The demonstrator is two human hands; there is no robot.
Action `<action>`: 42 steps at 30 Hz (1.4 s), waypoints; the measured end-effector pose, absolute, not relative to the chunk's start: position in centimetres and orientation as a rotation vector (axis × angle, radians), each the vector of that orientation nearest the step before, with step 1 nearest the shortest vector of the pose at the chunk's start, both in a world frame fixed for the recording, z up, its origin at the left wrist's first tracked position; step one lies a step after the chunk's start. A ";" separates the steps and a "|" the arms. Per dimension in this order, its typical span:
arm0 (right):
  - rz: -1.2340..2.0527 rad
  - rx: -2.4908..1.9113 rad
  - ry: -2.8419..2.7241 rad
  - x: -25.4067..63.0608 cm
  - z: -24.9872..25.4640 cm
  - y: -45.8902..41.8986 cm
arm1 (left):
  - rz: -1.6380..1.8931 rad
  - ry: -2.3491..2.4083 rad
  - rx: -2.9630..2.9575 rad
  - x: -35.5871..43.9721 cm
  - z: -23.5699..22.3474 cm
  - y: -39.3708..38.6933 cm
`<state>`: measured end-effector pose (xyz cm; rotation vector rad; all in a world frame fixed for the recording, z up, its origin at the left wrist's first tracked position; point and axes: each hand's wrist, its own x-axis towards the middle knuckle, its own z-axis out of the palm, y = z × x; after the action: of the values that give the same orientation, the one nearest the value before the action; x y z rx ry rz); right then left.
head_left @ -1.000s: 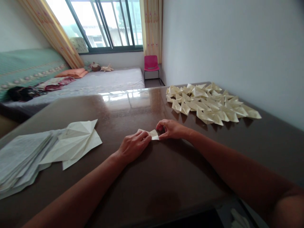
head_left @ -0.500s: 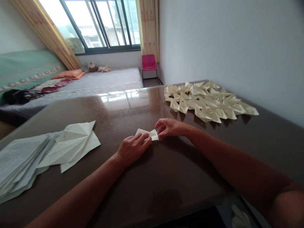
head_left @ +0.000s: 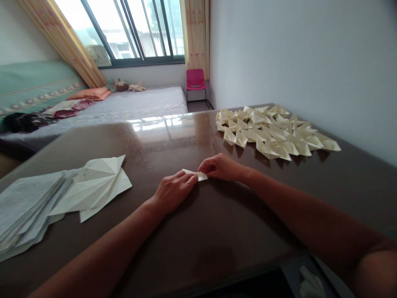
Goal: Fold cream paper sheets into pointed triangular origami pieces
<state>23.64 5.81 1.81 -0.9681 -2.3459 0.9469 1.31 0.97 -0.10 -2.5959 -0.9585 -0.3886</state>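
Note:
A small folded piece of cream paper [head_left: 202, 176] lies on the brown tabletop between my hands, partly covered by fingers. My left hand [head_left: 175, 187] presses on its left part, fingers closed together over it. At its right end, my right hand [head_left: 221, 167] pinches the paper between thumb and curled fingers. Beyond my right hand, a cluster of folded paper boats [head_left: 276, 134] sits on the table. To the left, creased cream sheets [head_left: 101, 182] rest partly over a stack of printed paper [head_left: 27, 203].
The glossy brown table [head_left: 161, 153] spreads under everything, with the white wall [head_left: 294, 58] along its right side. Past the far edge stand a bed [head_left: 151, 99] and a pink chair [head_left: 196, 80]. Something pale [head_left: 311, 283] lies below the near edge.
My right hand has shifted slightly left over the folded paper, its fingers now covering more of the upper right part. My left hand keeps pressing in about the same place.

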 end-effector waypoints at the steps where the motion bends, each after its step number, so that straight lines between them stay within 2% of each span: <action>1: 0.887 -0.941 -2.386 23.6 2.0 5.7 | -0.392 -0.956 -2.593 1.3 -0.1 1.0; 4: 0.811 -0.871 -2.489 23.7 2.5 5.3 | -0.399 -0.958 -2.600 1.2 0.0 1.0; 12: 1.006 -0.904 -2.475 24.0 2.4 5.6 | -0.464 -1.051 -2.689 1.2 0.1 1.1; 18: 0.850 -1.062 -2.328 23.1 1.5 5.6 | -0.494 -1.397 -2.625 1.8 -0.3 1.6; 30: 0.368 -1.163 -2.377 21.9 0.3 4.7 | -0.435 -1.245 -2.633 1.9 0.1 1.7; 42: 0.503 -1.238 -2.465 21.7 1.1 4.4 | -0.364 -1.314 -2.577 1.7 -0.3 2.1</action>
<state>21.74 4.41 1.11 -1.2381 -2.4647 0.5030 1.66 2.12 -0.29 -2.5773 -1.3143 -0.3641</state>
